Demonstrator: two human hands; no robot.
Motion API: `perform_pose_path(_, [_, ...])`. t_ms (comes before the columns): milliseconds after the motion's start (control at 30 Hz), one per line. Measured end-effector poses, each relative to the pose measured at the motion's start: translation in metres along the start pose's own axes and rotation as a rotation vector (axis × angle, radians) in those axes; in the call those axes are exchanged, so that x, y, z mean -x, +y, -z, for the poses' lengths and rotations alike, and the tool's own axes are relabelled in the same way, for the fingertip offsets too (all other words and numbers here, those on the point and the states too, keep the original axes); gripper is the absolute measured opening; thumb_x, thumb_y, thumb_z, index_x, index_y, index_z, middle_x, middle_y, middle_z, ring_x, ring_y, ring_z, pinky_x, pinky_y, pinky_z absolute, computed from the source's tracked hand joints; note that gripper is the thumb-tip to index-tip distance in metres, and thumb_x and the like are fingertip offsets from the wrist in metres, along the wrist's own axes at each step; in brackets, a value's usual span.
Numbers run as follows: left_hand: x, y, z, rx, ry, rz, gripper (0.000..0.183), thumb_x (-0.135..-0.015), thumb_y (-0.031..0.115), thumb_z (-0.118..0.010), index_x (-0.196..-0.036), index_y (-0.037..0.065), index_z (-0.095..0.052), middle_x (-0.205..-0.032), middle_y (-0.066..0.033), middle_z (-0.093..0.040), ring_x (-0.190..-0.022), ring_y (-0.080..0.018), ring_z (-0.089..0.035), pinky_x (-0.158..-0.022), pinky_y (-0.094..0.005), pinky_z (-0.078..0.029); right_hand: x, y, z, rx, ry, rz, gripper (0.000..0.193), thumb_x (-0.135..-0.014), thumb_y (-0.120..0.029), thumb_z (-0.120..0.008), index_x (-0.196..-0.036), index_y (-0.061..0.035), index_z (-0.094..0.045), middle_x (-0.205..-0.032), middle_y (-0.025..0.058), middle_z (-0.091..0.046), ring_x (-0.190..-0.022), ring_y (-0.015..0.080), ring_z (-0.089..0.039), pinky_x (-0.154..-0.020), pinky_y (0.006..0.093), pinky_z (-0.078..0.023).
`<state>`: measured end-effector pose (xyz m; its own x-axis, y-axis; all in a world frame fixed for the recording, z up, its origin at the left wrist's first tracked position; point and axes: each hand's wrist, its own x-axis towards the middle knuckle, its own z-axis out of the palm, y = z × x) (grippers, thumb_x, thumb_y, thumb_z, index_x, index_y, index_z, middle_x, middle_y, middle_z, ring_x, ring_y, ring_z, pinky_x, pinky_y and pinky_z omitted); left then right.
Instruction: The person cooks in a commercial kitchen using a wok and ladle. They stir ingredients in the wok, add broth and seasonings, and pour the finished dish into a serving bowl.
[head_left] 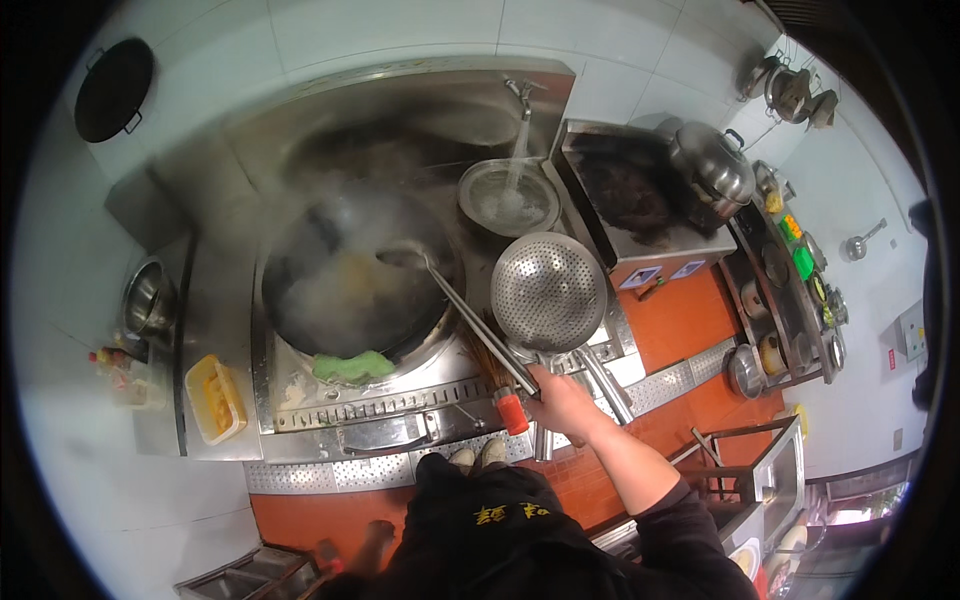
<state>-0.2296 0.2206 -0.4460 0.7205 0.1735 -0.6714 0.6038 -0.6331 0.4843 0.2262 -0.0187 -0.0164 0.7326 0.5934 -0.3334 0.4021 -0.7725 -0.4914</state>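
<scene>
My right hand [562, 402] is closed round the end of a long-handled ladle [478, 318]. The ladle's bowl hangs over the left part of the stove, above a large black wok [290, 285]. Steam clouds the wok, and a yellowish patch inside it is too hazy to name. A folded green cloth [352, 367] lies on the wok's near rim. Just beside my right hand are a red-handled bamboo brush [510, 411] and a perforated metal strainer [549, 292]. Low in the picture, what looks like my left hand [374, 545] is dark and smeared, its fingers unclear.
Water runs from a tap [520, 92] into a round metal basin [509, 198] behind the strainer. A yellow-filled plastic tub [214, 400] stands left of the wok. To the right are a second stove with a lidded steel pot [712, 165], and a shelf rack [790, 290].
</scene>
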Motion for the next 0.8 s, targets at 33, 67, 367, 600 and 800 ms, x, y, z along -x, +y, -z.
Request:
perform_pose_path(33, [0.002, 0.007, 0.000, -0.209, -0.022, -0.060, 0.023, -0.079, 0.029, -0.061, -0.078, 0.009, -0.072, -0.079, -0.0143, -0.070, -0.075, -0.0321, -0.068, -0.067, -0.0469, -0.053, -0.006, 0.004, 0.007, -0.019, -0.027, -0.003, 0.045, -0.083, -0.015, -0.061, -0.125, -0.0025, -0.053, -0.088, 0.0260, -0.067, -0.090, 0.0439, -0.064, -0.081, 0.0492, -0.051])
perform_pose_path(67, [-0.001, 0.016, 0.005, -0.419, -0.038, -0.120, 0.030, -0.080, 0.035, -0.058, -0.078, 0.009, -0.073, -0.082, -0.0146, -0.071, -0.077, -0.0331, -0.070, -0.067, -0.0476, -0.053, -0.011, 0.008, 0.013, -0.094, -0.033, -0.004, 0.046, -0.082, -0.014, -0.061, -0.126, -0.0022, -0.052, -0.087, 0.0253, -0.068, -0.088, 0.0424, -0.065, -0.080, 0.0481, -0.051])
perform_pose_path(367, [-0.010, 0.174, 0.039, 0.422, 0.118, 0.232, 0.031, -0.082, 0.034, -0.060, -0.087, 0.006, -0.074, -0.088, -0.0166, -0.072, -0.085, -0.0306, -0.070, -0.076, -0.0424, -0.054, -0.112, 0.069, 0.112, -0.752, 0.409, 0.013, 0.042, -0.083, -0.005, -0.060, -0.122, 0.0071, -0.051, -0.069, 0.0115, -0.061, -0.049, 0.0174, -0.057, -0.047, 0.0330, -0.048])
perform_pose_path(600, [0.032, 0.155, 0.037, 0.512, 0.361, 0.464, 0.031, -0.082, 0.031, -0.063, -0.093, 0.004, -0.074, -0.093, -0.0169, -0.072, -0.088, -0.0287, -0.071, -0.080, -0.0395, -0.054, -0.171, 0.072, 0.200, -0.820, 0.435, 0.059, 0.022, -0.084, 0.001, -0.055, -0.106, 0.0033, -0.053, -0.063, 0.0062, -0.053, -0.046, 0.0162, -0.053, -0.042, 0.0317, -0.044])
perform_pose_path(800, [0.015, 0.172, 0.089, 0.407, 0.285, 0.218, 0.029, -0.083, 0.023, -0.067, -0.103, 0.003, -0.072, -0.099, -0.0142, -0.072, -0.093, -0.0246, -0.070, -0.085, -0.0355, -0.054, -0.069, 0.101, 0.107, -0.954, 0.341, 0.078, 0.041, -0.084, 0.003, -0.055, -0.125, 0.0035, -0.048, -0.062, 0.0051, -0.053, -0.045, 0.0131, -0.051, -0.041, 0.0282, -0.043])
